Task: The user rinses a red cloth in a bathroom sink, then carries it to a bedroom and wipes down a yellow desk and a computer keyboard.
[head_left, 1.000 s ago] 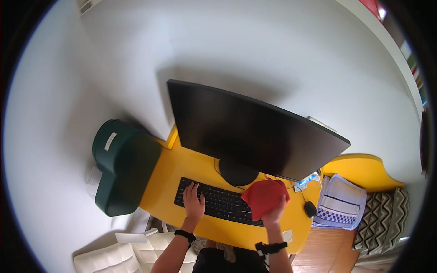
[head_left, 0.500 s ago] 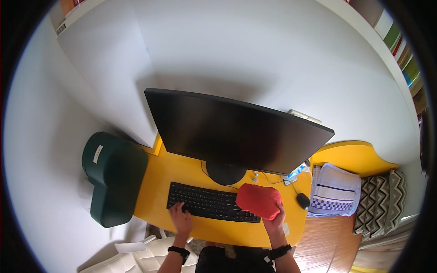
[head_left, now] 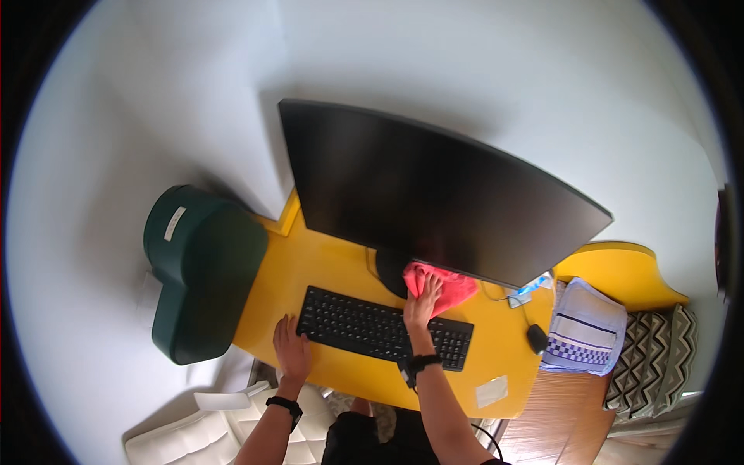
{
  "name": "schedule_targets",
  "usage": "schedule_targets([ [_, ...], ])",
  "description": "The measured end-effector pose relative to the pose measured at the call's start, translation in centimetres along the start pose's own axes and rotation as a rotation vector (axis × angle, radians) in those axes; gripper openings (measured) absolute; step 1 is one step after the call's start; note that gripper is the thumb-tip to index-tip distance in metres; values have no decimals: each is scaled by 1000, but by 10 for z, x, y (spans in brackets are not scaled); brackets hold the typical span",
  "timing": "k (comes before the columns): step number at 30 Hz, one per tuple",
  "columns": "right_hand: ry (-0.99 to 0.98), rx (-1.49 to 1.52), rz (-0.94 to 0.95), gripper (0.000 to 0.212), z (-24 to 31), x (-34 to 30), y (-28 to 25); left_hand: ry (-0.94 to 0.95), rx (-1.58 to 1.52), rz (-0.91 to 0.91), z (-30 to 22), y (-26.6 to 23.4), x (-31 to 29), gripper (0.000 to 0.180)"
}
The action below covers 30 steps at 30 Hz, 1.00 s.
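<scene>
My right hand reaches over the keyboard and holds a crumpled red cloth pressed down under its fingers. The cloth lies on the desk at the right side of the round black monitor stand, below the screen's lower edge. At the left end of the black keyboard is my left hand, its fingers apart and nothing in it. The forearm of my right arm covers part of the keyboard's right half.
A large black monitor stands over the yellow desk. Left of it is a dark green container. A black mouse with its cable lies at the right, near folded towels and a zigzag-patterned cushion. A pale patch marks the desk's front right.
My right hand has moved forward and left, from above the keyboard's right end to the monitor stand, bringing the red cloth down onto the desk. My left hand has shifted off the keys. The view has tilted.
</scene>
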State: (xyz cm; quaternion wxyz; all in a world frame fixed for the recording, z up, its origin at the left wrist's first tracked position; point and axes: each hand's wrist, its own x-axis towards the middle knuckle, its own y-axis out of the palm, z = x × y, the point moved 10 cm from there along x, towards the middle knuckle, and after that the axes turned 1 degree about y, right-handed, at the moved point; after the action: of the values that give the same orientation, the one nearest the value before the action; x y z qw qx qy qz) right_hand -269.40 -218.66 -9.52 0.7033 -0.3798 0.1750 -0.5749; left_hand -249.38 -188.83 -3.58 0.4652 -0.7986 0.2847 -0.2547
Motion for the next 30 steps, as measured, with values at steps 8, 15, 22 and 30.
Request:
schedule_targets([
  [8, -20, -348, 141, 72, 42, 13, 40, -15, -70, 51, 46, 11, -16, 54],
  [15, -106, -384, 249, 75, 76, -4, 70, -62, -54, 45, 53, 6, -14, 53],
  [22, -343, -386, 447, 74, 135, -19, 114, -70, -21, 69, 56, 12, -15, 52],
  [30, -315, -419, 482, 67, 110, -5, 75, -77, -65, 49, 60, 11, -17, 49],
])
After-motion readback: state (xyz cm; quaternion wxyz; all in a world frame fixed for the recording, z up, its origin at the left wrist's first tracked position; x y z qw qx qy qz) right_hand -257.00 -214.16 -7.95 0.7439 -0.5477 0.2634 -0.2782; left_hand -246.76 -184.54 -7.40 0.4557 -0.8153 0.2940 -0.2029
